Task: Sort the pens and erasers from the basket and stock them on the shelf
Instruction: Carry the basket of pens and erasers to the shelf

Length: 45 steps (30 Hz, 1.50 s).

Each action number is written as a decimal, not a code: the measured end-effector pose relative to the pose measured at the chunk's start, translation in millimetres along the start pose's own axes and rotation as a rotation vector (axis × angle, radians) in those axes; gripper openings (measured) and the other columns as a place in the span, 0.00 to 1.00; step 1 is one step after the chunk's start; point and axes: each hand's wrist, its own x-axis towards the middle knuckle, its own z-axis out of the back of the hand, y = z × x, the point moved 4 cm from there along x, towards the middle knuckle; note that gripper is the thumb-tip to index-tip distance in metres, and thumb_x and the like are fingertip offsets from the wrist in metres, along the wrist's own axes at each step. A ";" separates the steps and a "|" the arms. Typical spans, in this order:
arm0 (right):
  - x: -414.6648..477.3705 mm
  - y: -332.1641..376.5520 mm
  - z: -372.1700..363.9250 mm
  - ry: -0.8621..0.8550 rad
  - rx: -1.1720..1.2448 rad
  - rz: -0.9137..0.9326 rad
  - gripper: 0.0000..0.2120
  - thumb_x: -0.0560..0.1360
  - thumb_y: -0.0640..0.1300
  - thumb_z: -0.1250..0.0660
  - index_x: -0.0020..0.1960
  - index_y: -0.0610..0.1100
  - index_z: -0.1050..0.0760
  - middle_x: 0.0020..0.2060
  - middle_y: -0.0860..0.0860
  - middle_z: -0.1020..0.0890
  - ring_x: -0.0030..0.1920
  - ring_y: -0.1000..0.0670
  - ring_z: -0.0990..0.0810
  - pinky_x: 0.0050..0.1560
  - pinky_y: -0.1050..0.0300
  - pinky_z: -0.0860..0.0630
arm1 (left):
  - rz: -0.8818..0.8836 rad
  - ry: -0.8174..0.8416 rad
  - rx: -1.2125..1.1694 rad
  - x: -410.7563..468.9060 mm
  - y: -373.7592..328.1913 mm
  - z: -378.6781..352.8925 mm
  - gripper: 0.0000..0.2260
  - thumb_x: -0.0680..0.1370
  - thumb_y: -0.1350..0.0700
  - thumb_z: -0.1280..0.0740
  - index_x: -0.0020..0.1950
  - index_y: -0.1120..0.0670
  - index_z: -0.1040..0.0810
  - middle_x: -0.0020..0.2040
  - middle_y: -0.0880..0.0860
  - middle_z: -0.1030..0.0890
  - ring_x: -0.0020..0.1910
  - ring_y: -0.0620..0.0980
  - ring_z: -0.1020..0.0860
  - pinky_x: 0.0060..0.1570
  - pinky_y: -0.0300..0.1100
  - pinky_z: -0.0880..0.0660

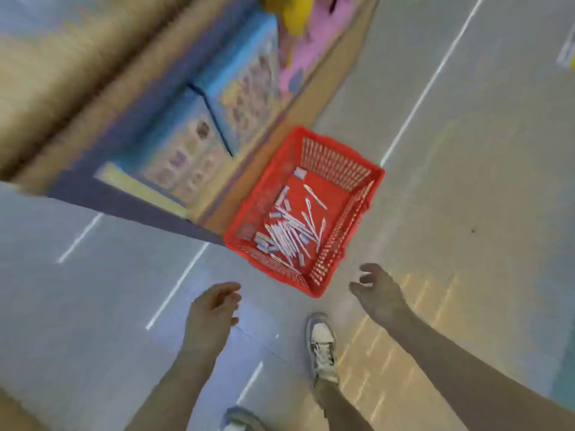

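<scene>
Head view, looking down. Nearest, below both sets of fingers: a pale shoe point(322, 343) on the grey floor point(466, 213). Then the left hand point(214, 309), fingers loosely curled, holding nothing, hanging short of the basket's near corner. Beside it the right hand point(378, 293), fingers spread and half bent, likewise empty, fingertips just off the near right side of the red basket point(336, 163). Beyond the fingertips of both, down on the floor: that basket, open mesh walls, no contact with either hand. Inside, heaped toward the end nearest the fingers, a loose pile of white pens point(289, 234). Scattered among and past them, small blocks, likely erasers point(300, 173), one alone at the far end. Farther still, left of the basket, the shelf point(298, 116), blurred, packed with coloured boxes point(186, 150).

Judged for handling: pens light, stiff, smooth, prone to roll and slide off one another; best pinched across the barrel at mid-length, several at once where lying parallel. Erasers light, slightly soft, grippy; best picked by the long sides. Basket rigid plastic, probably light with so little in it; liftable by the rim on two opposite sides.
</scene>
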 end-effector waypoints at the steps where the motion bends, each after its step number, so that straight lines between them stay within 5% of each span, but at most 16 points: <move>1: 23.5 -14.2 -23.0 0.012 0.074 -0.060 0.25 0.73 0.40 0.30 0.67 0.39 0.32 0.58 0.40 0.23 0.55 0.43 0.22 0.54 0.55 0.30 | -0.004 0.006 -0.001 24.8 11.6 -17.7 0.08 0.77 0.64 0.36 0.52 0.56 0.20 0.45 0.57 0.21 0.42 0.52 0.23 0.39 0.42 0.25; 5: 112.4 -61.6 -102.9 0.066 0.385 -0.206 0.37 0.70 0.40 0.27 0.74 0.41 0.42 0.67 0.40 0.30 0.56 0.47 0.28 0.58 0.48 0.30 | 0.027 -0.021 0.017 126.1 65.6 -71.1 0.24 0.66 0.51 0.32 0.61 0.54 0.27 0.53 0.57 0.22 0.47 0.54 0.22 0.55 0.55 0.24; 7: 141.9 -77.8 -132.7 0.071 0.566 -0.282 0.31 0.71 0.37 0.28 0.70 0.44 0.37 0.60 0.44 0.25 0.54 0.46 0.25 0.54 0.50 0.29 | 0.023 -0.055 0.016 160.7 81.8 -87.7 0.29 0.67 0.52 0.28 0.66 0.54 0.32 0.58 0.55 0.25 0.52 0.54 0.24 0.60 0.57 0.27; 9: 161.2 -80.1 -156.7 0.058 0.680 -0.276 0.21 0.69 0.38 0.28 0.58 0.52 0.28 0.54 0.47 0.19 0.52 0.44 0.20 0.56 0.44 0.24 | -0.052 -0.073 0.010 189.5 88.0 -98.6 0.24 0.73 0.61 0.29 0.66 0.54 0.34 0.55 0.52 0.28 0.50 0.50 0.26 0.56 0.48 0.26; 12: 194.7 -110.4 -177.9 -0.079 0.617 -0.209 0.16 0.59 0.50 0.30 0.47 0.59 0.24 0.46 0.49 0.16 0.48 0.42 0.17 0.50 0.37 0.21 | -0.196 -0.151 0.209 221.0 88.4 -98.1 0.21 0.73 0.65 0.31 0.63 0.57 0.32 0.51 0.50 0.27 0.50 0.50 0.25 0.48 0.38 0.29; 16: 176.1 -107.4 -144.7 -0.174 0.595 -0.205 0.12 0.61 0.40 0.36 0.41 0.53 0.22 0.42 0.49 0.16 0.46 0.42 0.17 0.51 0.39 0.20 | -0.233 -0.216 0.381 231.8 91.5 -83.7 0.31 0.69 0.57 0.30 0.70 0.54 0.37 0.59 0.57 0.24 0.59 0.59 0.26 0.59 0.54 0.28; 19: 138.5 -111.5 -106.2 -0.151 0.555 -0.253 0.14 0.65 0.31 0.37 0.41 0.49 0.23 0.40 0.49 0.17 0.43 0.42 0.18 0.50 0.41 0.20 | -0.158 -0.207 0.483 222.5 85.5 -79.8 0.32 0.73 0.54 0.30 0.73 0.55 0.40 0.64 0.60 0.27 0.62 0.61 0.27 0.61 0.54 0.30; 24: 56.3 -134.1 -54.3 -0.055 0.378 -0.281 0.20 0.67 0.25 0.39 0.45 0.48 0.22 0.41 0.49 0.16 0.43 0.43 0.17 0.49 0.44 0.20 | -0.026 0.007 0.458 172.5 87.2 -77.4 0.09 0.76 0.54 0.34 0.54 0.56 0.22 0.52 0.57 0.18 0.52 0.58 0.21 0.52 0.46 0.26; 28: -15.1 -145.0 -27.1 -0.027 0.272 -0.277 0.18 0.60 0.31 0.35 0.45 0.47 0.21 0.41 0.47 0.15 0.42 0.42 0.16 0.49 0.40 0.20 | -0.086 0.019 0.583 93.6 108.4 -49.8 0.14 0.79 0.53 0.39 0.62 0.58 0.30 0.56 0.62 0.20 0.54 0.63 0.22 0.53 0.52 0.26; 31: -68.0 -144.9 -15.9 -0.038 0.206 -0.280 0.19 0.63 0.26 0.38 0.45 0.47 0.22 0.41 0.46 0.15 0.42 0.41 0.17 0.48 0.39 0.20 | -0.123 -0.008 0.567 24.1 123.7 -16.2 0.17 0.80 0.52 0.40 0.66 0.57 0.32 0.56 0.63 0.21 0.54 0.65 0.23 0.52 0.52 0.27; 40: -222.3 -100.3 -54.0 -0.073 0.037 -0.161 0.11 0.63 0.35 0.39 0.37 0.47 0.21 0.37 0.46 0.15 0.39 0.40 0.17 0.45 0.38 0.19 | -0.009 -0.201 0.340 -152.8 196.3 138.9 0.11 0.79 0.54 0.39 0.56 0.59 0.27 0.53 0.63 0.19 0.51 0.64 0.21 0.47 0.50 0.26; 45: -313.9 -14.8 -112.3 0.080 -0.093 0.069 0.04 0.63 0.46 0.31 0.37 0.49 0.19 0.36 0.46 0.15 0.39 0.43 0.16 0.47 0.43 0.20 | 0.062 -0.411 0.172 -243.0 221.9 265.2 0.10 0.78 0.51 0.39 0.54 0.56 0.26 0.49 0.61 0.17 0.47 0.62 0.20 0.46 0.52 0.24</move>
